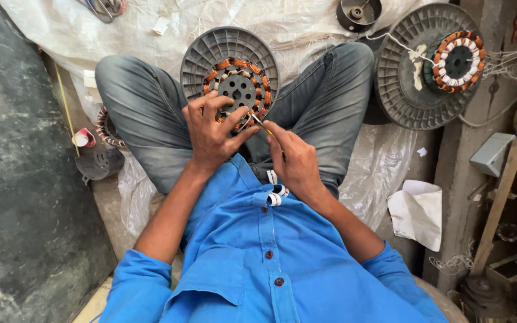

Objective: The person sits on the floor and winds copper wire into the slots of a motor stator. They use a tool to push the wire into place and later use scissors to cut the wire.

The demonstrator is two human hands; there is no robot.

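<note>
Stator: ring of copper coils round a dark holed core, seated in a grey ribbed housing; propped between the knees on the lap.
Left hand: fingers spread over the stator's lower edge, pressing on the coils; grips it.
Right hand: pinched narrow on a thin tool, tip at the coils by the left fingers.
Second housing: leaning at right, holding another wound stator with loose white leads.
Black cup: at top, small metal part inside.
Sheet: pale plastic under legs and housings.
Loose coil ring: beside the left knee, partly hidden.
Scissors: top left on the sheet.
White paper: crumpled on the floor at right.
</note>
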